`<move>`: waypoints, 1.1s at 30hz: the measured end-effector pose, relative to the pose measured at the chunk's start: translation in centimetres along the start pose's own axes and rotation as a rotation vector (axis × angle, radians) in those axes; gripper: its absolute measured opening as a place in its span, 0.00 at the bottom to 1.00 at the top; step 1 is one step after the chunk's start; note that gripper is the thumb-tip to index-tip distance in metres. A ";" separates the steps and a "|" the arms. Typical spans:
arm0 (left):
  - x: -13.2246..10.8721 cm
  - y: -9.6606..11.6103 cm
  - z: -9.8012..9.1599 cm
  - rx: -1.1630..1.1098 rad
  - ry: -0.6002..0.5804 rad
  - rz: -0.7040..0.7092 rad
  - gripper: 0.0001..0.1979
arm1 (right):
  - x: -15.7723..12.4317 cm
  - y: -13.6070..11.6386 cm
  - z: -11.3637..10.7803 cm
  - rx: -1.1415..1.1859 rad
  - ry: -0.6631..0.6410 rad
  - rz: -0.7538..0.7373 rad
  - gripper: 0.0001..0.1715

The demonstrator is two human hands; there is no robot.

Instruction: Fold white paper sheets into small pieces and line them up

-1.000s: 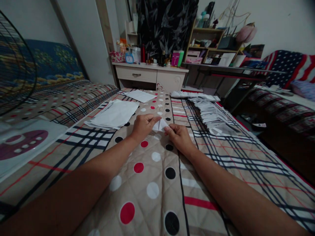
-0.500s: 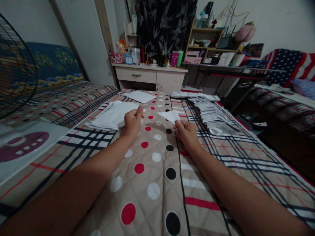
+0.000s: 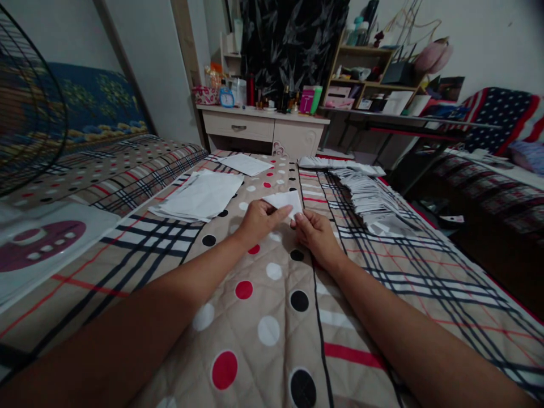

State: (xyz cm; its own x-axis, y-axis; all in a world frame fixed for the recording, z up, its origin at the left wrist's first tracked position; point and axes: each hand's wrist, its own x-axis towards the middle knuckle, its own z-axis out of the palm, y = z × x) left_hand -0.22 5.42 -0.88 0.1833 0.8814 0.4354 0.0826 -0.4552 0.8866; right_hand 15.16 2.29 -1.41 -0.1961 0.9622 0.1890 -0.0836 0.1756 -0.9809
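Note:
Between my hands, just above the dotted bedcover [image 3: 263, 294], is a small folded piece of white paper [image 3: 284, 200]. My left hand [image 3: 260, 220] has its thumb pressed on the paper's left and lower part, fingers behind it. My right hand [image 3: 315, 231] pinches the lower right corner between thumb and fingers. To the left lies a stack of flat white sheets [image 3: 204, 194], slightly fanned. Beyond it sits another flat white sheet or pile [image 3: 245, 164]. On the right, a long row of folded white papers [image 3: 365, 198] leans together on the checked part of the cover.
A second row of white folded pieces [image 3: 340, 165] lies at the bed's far edge. At the left are a plastic bag with a purple print [image 3: 46, 243] and a fan [image 3: 32, 107]. A white dresser [image 3: 259, 127] stands past the bed, shelves [image 3: 361, 73] to its right.
My left hand has moved right, from beside the stack to the folded paper, and now grips it. My right hand keeps its hold on the corner. The view has shifted slightly.

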 end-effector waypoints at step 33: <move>-0.5 0.6 0.1 -0.525 0.051 -0.461 0.16 | -0.2 0.2 -0.8 -0.627 0.059 -0.179 0.25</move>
State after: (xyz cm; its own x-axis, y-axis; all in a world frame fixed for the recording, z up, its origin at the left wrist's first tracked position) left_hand -0.12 4.71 -0.57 0.1957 0.9806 -0.0079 -0.3453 0.0765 0.9354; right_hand 15.99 2.35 -1.69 -0.1768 0.9135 0.3664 0.4788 0.4050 -0.7789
